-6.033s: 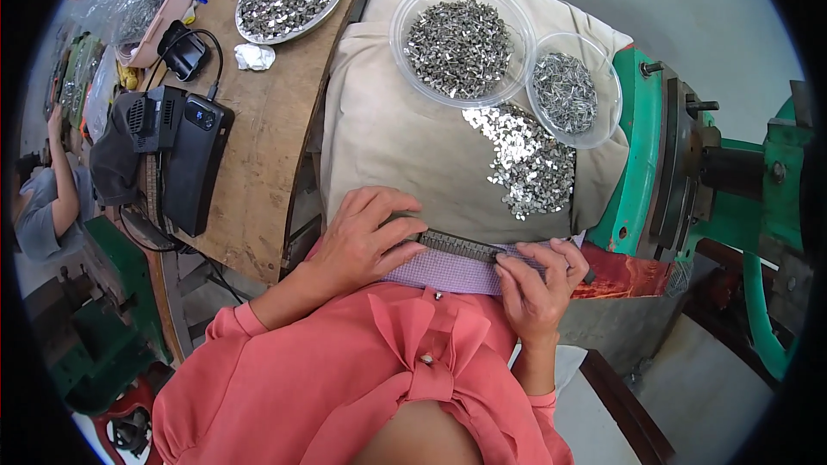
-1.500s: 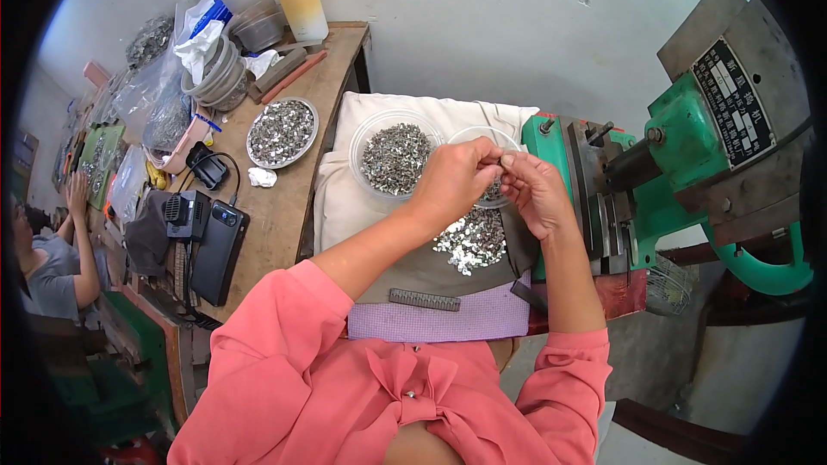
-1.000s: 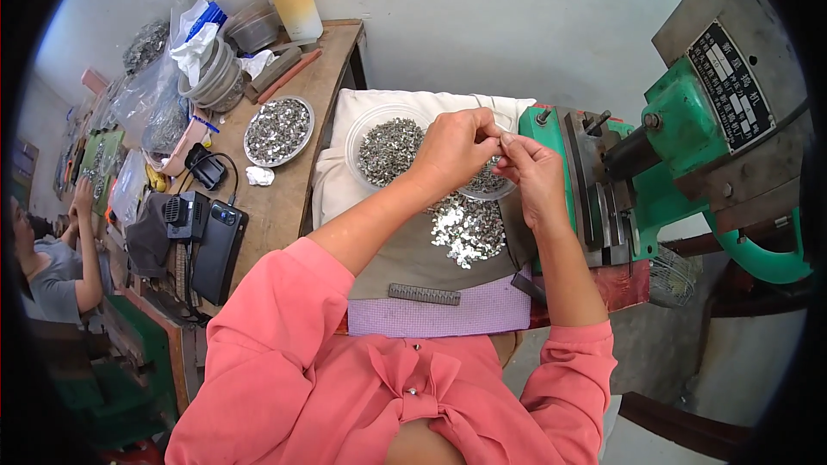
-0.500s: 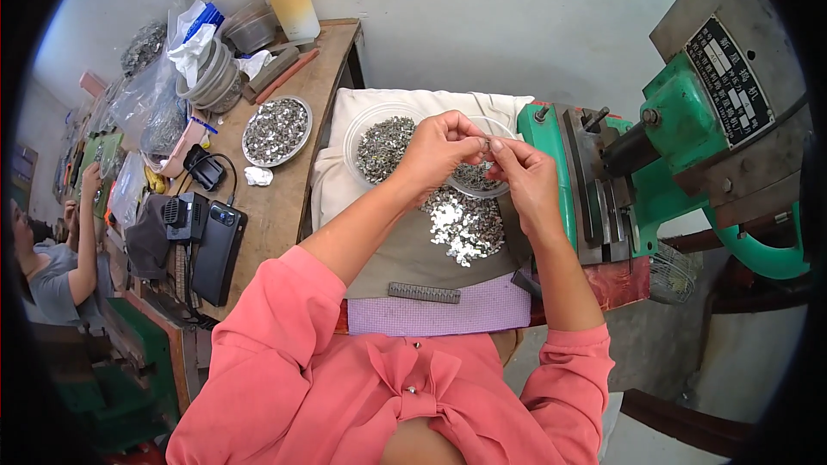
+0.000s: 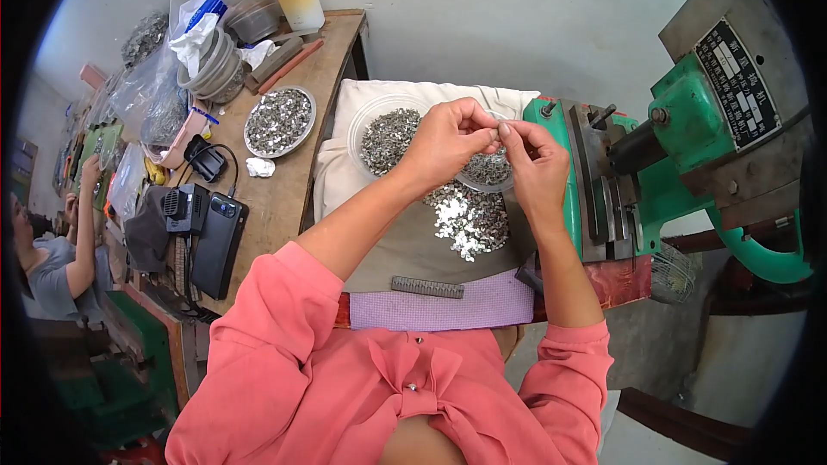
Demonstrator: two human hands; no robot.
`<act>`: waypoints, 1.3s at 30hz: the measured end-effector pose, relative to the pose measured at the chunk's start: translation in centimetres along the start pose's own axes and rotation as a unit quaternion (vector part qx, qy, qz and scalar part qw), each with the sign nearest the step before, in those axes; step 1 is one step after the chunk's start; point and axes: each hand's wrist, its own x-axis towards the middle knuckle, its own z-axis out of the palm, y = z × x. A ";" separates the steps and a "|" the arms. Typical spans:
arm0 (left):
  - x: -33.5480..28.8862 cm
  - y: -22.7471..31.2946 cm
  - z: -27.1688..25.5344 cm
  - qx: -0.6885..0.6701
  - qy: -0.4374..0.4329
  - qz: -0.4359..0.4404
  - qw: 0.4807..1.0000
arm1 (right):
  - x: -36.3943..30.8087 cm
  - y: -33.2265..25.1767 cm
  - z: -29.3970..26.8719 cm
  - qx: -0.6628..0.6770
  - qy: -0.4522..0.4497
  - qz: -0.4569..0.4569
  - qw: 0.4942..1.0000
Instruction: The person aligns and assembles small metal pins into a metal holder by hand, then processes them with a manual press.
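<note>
Many silvery bits (image 5: 472, 222) lie on cloth (image 5: 405, 250) beside green machinery (image 5: 689, 125).

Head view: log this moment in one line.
left hand, right hand: pinched, meeting; any held item: can't tell; nearest: small clear tub; loose metal pieces: heaped; ridged bar: untouched

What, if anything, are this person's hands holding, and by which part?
It cannot be told: the left hand and right hand meet at the fingertips, and anything between them is too small or hidden.

Small clear tub (image 5: 484, 189) upright, partly hidden, silvery pins (image 5: 488, 170) inside; shiny flakes (image 5: 469, 222) heaped alongside.
</note>
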 end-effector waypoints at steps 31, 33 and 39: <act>-0.5 -1.1 -0.3 0.133 -0.004 0.041 0.990 | 0.3 -0.2 -1.7 -0.007 -0.057 0.062 0.996; -0.4 -1.3 -0.6 0.167 0.004 0.049 0.985 | 0.2 0.0 -1.8 -0.012 -0.050 0.069 0.996; -0.3 -0.5 -1.4 0.358 0.004 0.045 0.932 | -0.1 0.1 -2.6 0.042 -0.047 0.151 0.987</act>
